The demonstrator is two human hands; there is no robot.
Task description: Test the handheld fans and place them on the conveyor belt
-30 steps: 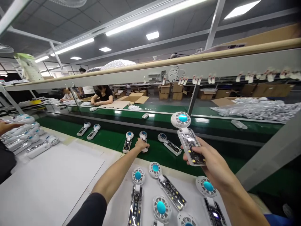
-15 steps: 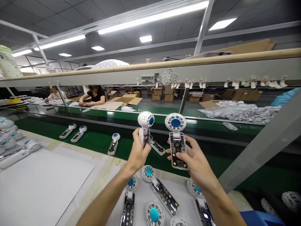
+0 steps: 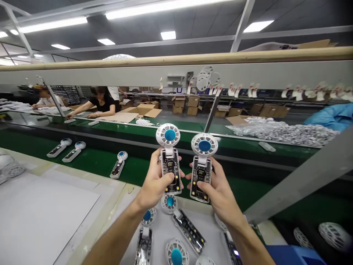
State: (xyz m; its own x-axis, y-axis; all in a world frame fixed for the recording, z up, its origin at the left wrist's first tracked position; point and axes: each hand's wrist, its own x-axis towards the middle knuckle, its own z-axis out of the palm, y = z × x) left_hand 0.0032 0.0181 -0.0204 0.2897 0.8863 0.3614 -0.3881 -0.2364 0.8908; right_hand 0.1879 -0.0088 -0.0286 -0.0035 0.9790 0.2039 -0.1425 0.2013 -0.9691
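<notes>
I hold two small handheld fans upright, side by side, above the near edge of the green conveyor belt (image 3: 116, 156). My left hand (image 3: 154, 184) is closed around the left fan (image 3: 170, 154), thumb pressed on its clear handle. My right hand (image 3: 217, 191) grips the right fan (image 3: 202, 162) the same way, thumb on the handle. Both fans have white round heads with blue centres and show circuit boards through the handles. Below my hands, several more fans (image 3: 184, 226) lie on the white table (image 3: 46, 209).
Three fans (image 3: 118, 165) lie on the belt to the left. Across the belt, seated people (image 3: 100, 105) work at a far table with cardboard boxes (image 3: 193, 105). A grey shelf beam (image 3: 176, 71) runs overhead. A pile of bagged parts (image 3: 278, 130) sits at right.
My left hand lifted a fan off the belt, brought it up and turned it to face me next to the right-hand fan. The view shifted right.
</notes>
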